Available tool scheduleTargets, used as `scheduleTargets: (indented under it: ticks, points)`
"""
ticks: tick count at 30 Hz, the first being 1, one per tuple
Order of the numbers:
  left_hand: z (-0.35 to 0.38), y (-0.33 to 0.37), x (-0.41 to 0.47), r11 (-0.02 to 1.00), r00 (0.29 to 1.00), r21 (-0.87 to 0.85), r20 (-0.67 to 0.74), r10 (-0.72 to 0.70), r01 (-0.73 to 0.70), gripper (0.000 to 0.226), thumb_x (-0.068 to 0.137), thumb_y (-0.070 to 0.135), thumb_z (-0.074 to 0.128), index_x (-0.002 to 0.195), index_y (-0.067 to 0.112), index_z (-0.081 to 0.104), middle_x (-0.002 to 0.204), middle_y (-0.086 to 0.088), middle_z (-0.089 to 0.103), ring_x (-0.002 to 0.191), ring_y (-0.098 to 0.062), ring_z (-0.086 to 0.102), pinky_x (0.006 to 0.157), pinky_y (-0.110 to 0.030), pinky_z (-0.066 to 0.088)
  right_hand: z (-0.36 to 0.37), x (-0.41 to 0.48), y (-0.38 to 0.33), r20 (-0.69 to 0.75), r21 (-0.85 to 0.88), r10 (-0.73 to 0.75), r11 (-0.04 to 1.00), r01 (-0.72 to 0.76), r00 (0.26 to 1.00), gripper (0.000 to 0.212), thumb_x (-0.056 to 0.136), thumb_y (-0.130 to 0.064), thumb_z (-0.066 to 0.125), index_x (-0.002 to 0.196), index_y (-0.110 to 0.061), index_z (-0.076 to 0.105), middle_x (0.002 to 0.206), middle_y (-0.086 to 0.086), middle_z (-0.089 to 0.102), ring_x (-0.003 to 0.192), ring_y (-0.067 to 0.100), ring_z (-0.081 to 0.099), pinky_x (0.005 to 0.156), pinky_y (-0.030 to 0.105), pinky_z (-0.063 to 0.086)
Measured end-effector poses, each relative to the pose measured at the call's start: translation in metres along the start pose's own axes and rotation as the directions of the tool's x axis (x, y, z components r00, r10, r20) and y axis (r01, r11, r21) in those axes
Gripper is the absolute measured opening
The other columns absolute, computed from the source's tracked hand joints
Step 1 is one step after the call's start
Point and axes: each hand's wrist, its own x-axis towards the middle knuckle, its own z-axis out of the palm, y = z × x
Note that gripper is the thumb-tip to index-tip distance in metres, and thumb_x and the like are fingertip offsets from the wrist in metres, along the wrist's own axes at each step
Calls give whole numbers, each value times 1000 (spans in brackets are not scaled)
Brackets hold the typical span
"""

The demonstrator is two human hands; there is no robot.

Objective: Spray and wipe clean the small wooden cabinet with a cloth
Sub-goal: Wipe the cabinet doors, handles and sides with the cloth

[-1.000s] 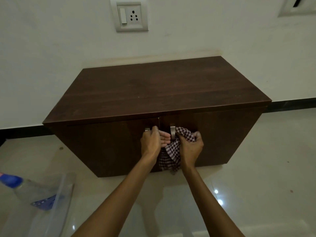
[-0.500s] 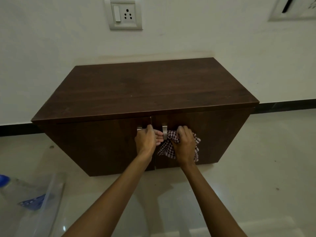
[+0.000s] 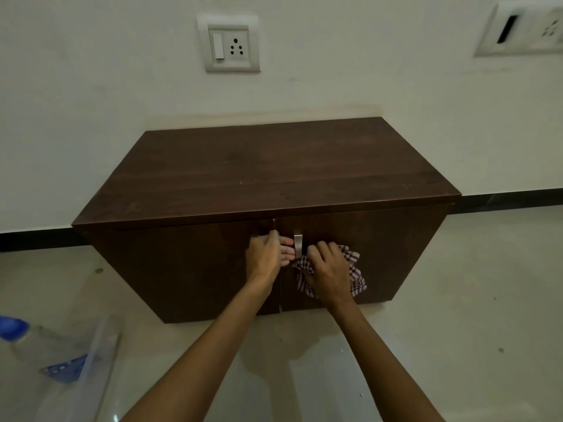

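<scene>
A small dark wooden cabinet (image 3: pixel 268 175) with two front doors stands on the floor against the wall. My right hand (image 3: pixel 327 271) presses a checkered cloth (image 3: pixel 355 269) against the right door, just right of its metal handle (image 3: pixel 298 243). My left hand (image 3: pixel 266 257) lies flat on the front at the seam between the doors, covering the left handle, with its fingertips reaching the right handle. A clear spray bottle with a blue cap (image 3: pixel 12 327) lies at the lower left, blurred.
A clear plastic container edge (image 3: pixel 97 360) lies on the pale glossy floor at the lower left beside the bottle. A switch and socket plate (image 3: pixel 230 45) is on the wall above the cabinet, another plate (image 3: pixel 524 28) at the upper right. A black skirting runs along the wall.
My right hand has slid the cloth from below the right handle out to the right across the right door. The left hand has stayed at the door seam. The view has shifted slightly.
</scene>
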Motion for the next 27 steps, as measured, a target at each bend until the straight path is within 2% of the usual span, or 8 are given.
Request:
scheduleTargets:
  ticks: [5, 8, 13, 15, 17, 21, 24, 27]
  points:
    - [-3, -4, -1, 999, 999, 24, 18, 26, -26, 43, 99, 24, 28, 85, 9, 65, 80, -9, 67, 75, -17, 66, 69, -23, 53, 1, -3, 3, -43, -59, 0, 998, -2, 999, 55, 47, 5, 81, 90, -9, 49, 73, 10, 61, 58, 23, 55, 50, 26, 43]
    - [-9, -5, -1, 997, 999, 63, 9, 52, -52, 42, 99, 23, 29, 89, 7, 65, 76, -7, 65, 72, -15, 64, 72, -24, 51, -11, -4, 8, -92, -17, 162, 986, -164, 983, 43, 47, 15, 78, 83, -1, 60, 75, 15, 61, 62, 29, 57, 52, 31, 45]
    - [-29, -6, -3, 952, 963, 228, -127, 236, -204, 28, 95, 21, 42, 89, 7, 66, 65, 0, 60, 60, -9, 57, 61, -21, 48, -45, 19, -7, -271, 319, 420, 888, -332, 866, 29, 60, 12, 74, 75, -1, 52, 75, 18, 55, 65, 33, 53, 53, 36, 44]
    - [-42, -8, -3, 929, 915, 290, -261, 309, -231, 23, 93, 22, 48, 87, 8, 65, 67, 0, 62, 59, -6, 57, 53, -18, 44, -50, 33, -30, -283, 411, 396, 873, -263, 873, 33, 62, 6, 76, 77, -5, 49, 79, 15, 53, 68, 29, 52, 56, 29, 43]
    - [-55, -11, 2, 957, 922, 265, -330, 205, -118, 28, 94, 27, 45, 89, 9, 66, 73, -1, 63, 63, -7, 56, 54, -19, 40, -47, 43, -58, -228, 445, 326, 873, -200, 917, 34, 62, 4, 76, 81, -6, 49, 85, 13, 52, 74, 24, 51, 62, 27, 43]
    - [-67, -19, 9, 998, 978, 65, -206, -4, 18, 46, 97, 25, 27, 81, 11, 69, 98, -10, 69, 92, -21, 63, 89, -36, 45, -30, 49, -91, -186, 348, 104, 937, -34, 977, 42, 60, 13, 72, 88, -8, 48, 86, 16, 57, 80, 21, 50, 69, 23, 44]
    - [-70, -20, 8, 1000, 990, 8, -139, -19, 20, 49, 97, 27, 24, 85, 13, 69, 102, -11, 70, 93, -19, 63, 92, -35, 44, -18, 51, -99, -204, 316, 55, 949, 13, 977, 43, 58, 13, 74, 90, -8, 53, 86, 13, 61, 83, 15, 49, 70, 19, 42]
    - [-68, -19, 11, 996, 991, -54, -107, -82, 76, 47, 97, 29, 24, 110, 5, 63, 111, -13, 65, 104, -24, 59, 97, -40, 44, -8, 51, -106, -229, 251, 9, 967, 50, 973, 24, 67, 2, 70, 88, -5, 61, 89, 14, 62, 82, 20, 55, 66, 27, 53]
